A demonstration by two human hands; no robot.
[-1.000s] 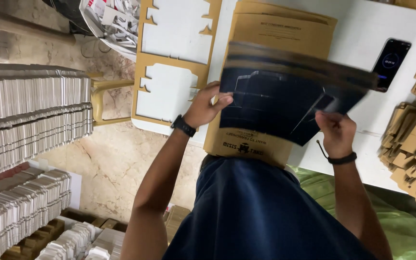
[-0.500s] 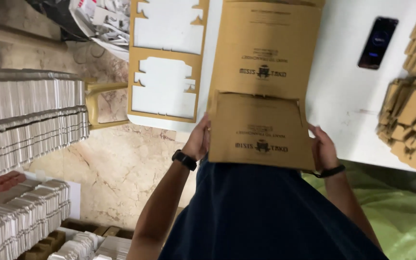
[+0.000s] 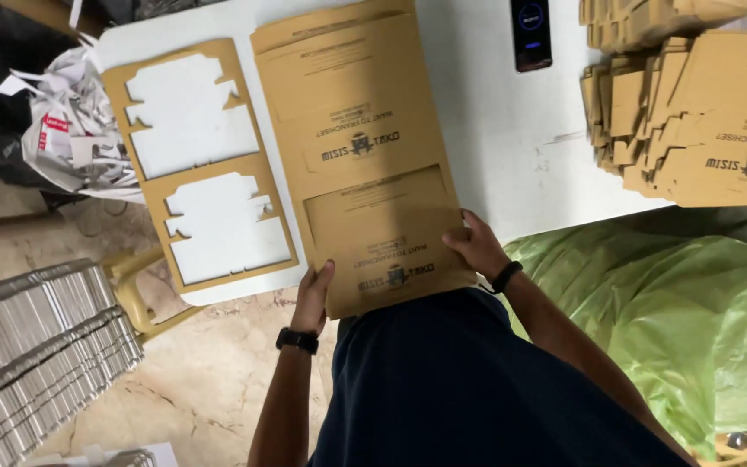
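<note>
Head view: the brown die-cut card sheet (image 3: 365, 147), raised a second ago, has been laid flat on the white bench (image 3: 494, 130), its near edge gripped by the left hand (image 3: 311, 298) and right hand (image 3: 475, 246).

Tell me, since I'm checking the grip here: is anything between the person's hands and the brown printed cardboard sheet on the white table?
Nothing visible. The left hand grips the near-left edge of the brown printed cardboard sheet directly, and the right hand presses on its near-right edge. The brown cut-out cardboard frame lies beside it, to the left.
</note>
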